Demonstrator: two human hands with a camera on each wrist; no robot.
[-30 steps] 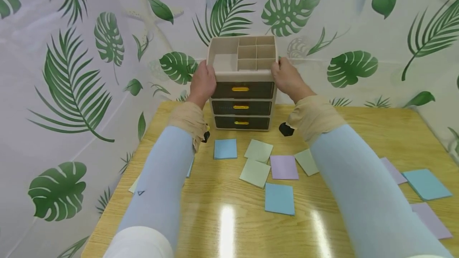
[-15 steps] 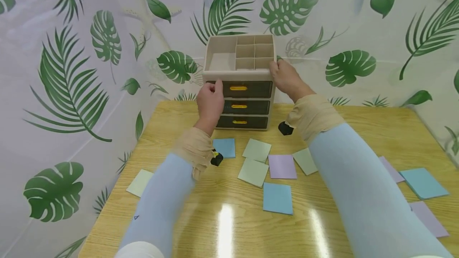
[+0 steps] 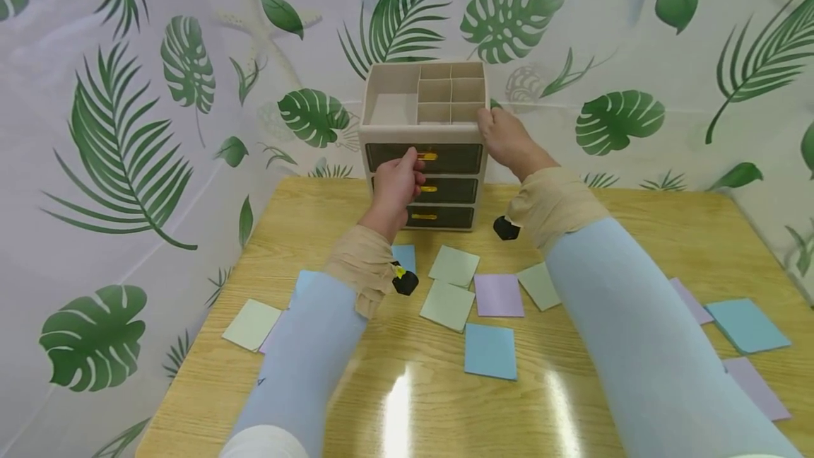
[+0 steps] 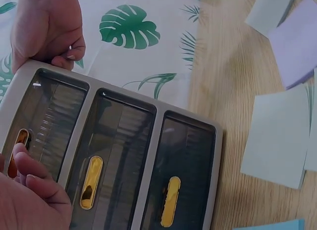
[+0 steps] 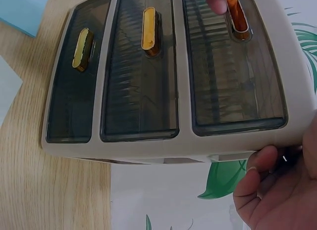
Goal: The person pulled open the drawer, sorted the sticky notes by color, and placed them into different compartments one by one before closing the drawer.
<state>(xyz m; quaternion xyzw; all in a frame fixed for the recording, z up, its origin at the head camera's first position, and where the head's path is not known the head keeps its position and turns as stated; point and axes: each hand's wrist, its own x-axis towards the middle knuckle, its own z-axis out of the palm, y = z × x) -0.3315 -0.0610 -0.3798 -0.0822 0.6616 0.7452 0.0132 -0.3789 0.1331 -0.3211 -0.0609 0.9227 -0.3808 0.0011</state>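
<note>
A beige desktop drawer organizer (image 3: 420, 134) stands at the back of the table, three dark see-through drawers in its front and open compartments on top. All three drawers are closed. My left hand (image 3: 396, 186) is at the top drawer, thumb and fingertips pinching its yellow handle (image 5: 237, 12). With my right hand (image 3: 509, 140) I hold the organizer's upper right side edge. In the right wrist view the fingers (image 5: 262, 158) of that hand curl at the side wall. Part of the upper two drawers is hidden behind my left hand in the head view.
Several square paper pads lie in front of the organizer on the wooden table (image 3: 356, 401), among them a blue pad (image 3: 490, 351), a purple pad (image 3: 499, 295) and a green pad (image 3: 447, 305). More lie at the left and right. A leaf-patterned wall covering (image 3: 636, 55) rises behind.
My left hand has let go of the organizer's upper left side and moved right and down to the top drawer's handle. My right hand has stayed on the right side.
</note>
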